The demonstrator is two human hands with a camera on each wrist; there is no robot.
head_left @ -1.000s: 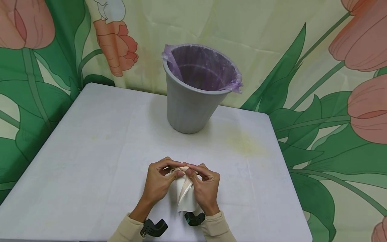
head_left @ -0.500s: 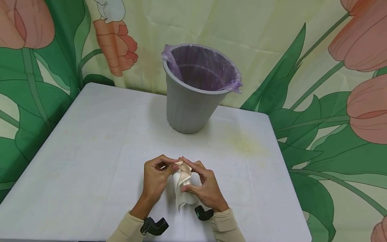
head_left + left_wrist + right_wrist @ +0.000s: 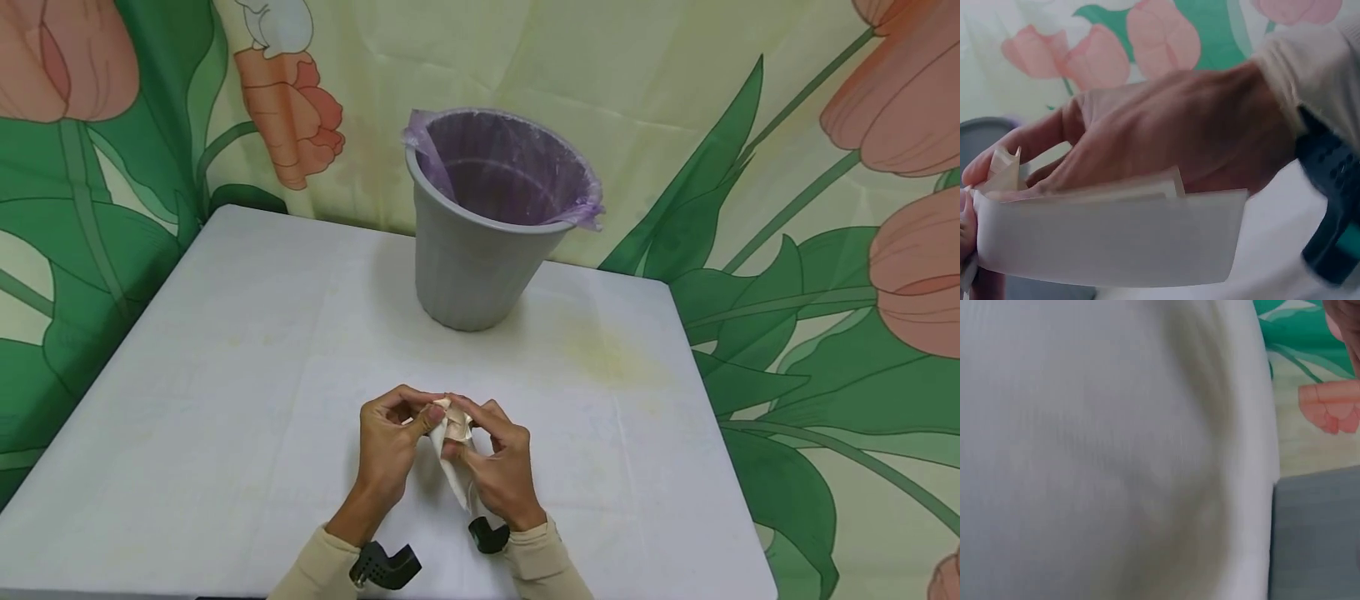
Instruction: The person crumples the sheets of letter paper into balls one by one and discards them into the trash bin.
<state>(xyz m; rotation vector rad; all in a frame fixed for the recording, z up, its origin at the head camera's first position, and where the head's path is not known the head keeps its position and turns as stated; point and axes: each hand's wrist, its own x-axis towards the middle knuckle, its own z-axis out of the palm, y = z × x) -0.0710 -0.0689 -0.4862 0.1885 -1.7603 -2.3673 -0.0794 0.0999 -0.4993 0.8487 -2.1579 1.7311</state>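
A grey plastic bin (image 3: 468, 267) with purple liner (image 3: 510, 171) stands at twelve o'clock on the white tablecloth (image 3: 225, 375); cream folded paper (image 3: 452, 450); green-and-pink tulip-print backdrop (image 3: 825, 250).

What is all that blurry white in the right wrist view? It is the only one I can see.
Observer: It is a piece of paper, folded and crumpled. In the head view both hands hold it just above the table.
Operator: How are the hands holding it?
Observer: The left hand pinches its top end, and the right hand grips it from the other side, fingers curled round it.
Operator: And the grey patch at my lower right?
Observer: That looks like the grey bin, which stands upright at the far side of the table, lined with a purple bag.
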